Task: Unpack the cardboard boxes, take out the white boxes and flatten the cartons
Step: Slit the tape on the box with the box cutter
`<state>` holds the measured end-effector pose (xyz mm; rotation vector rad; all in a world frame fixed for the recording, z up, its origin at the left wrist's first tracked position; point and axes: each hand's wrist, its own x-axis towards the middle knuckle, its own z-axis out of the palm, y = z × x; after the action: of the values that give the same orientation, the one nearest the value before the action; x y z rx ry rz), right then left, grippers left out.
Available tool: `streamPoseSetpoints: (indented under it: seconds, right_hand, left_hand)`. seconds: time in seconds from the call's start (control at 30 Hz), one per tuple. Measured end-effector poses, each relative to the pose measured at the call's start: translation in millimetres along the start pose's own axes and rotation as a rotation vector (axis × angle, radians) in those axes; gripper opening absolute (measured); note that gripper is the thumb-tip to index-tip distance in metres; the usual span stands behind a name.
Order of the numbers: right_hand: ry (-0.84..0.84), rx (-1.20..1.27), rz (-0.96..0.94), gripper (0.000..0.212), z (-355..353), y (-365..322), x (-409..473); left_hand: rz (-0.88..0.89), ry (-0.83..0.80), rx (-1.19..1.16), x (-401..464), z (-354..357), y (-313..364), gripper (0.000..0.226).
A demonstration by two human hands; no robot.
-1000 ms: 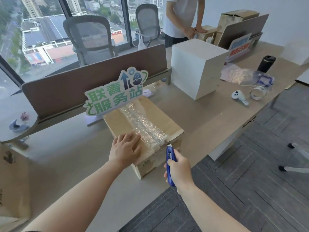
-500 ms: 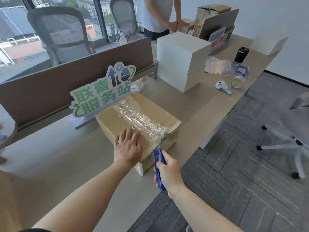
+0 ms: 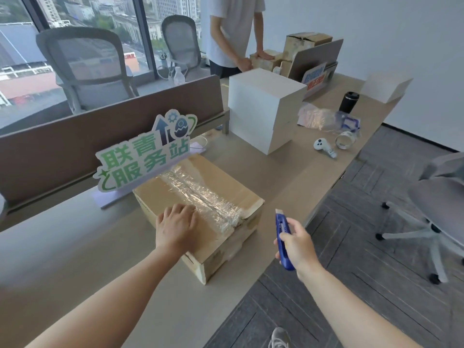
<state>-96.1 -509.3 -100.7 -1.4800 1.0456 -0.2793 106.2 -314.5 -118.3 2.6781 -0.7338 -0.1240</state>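
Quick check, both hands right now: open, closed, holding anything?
Left hand: open, flat on the cardboard box.
Right hand: closed around the blue utility knife.

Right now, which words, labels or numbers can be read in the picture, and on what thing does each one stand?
"联青服务站", in green characters: on the standing sign behind the cardboard box.
Red and white characters on the small sign at the far divider: too blurred to read.
Dark print on the cardboard box's near side: too small to read.
The blue utility knife in the right hand shows no readable text.
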Motion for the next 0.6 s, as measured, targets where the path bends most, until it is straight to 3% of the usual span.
streamPoseSetpoints:
  seconds: [0.13, 0.3, 0.6]
  right_hand:
    - [-0.017, -0.177, -0.002, 0.047, -14.4, -11.9, 78.3]
    - [-0.138, -0.398, -0.037, 0.016, -9.3, -29.2, 175.7]
    - [-0.323, -0.73, -0.091, 0.006, 8.3, -49.5, 327.8]
  left_hand:
    - [-0.086, -0.051, 0.019, 29.4, -0.7, 0.2, 0.04]
    - [-0.185, -0.032, 0.026, 75.7, -0.7, 1.0, 0.04]
    - [-0.395, -0.04, 0.122, 112.8, 17.9, 11.8, 0.056]
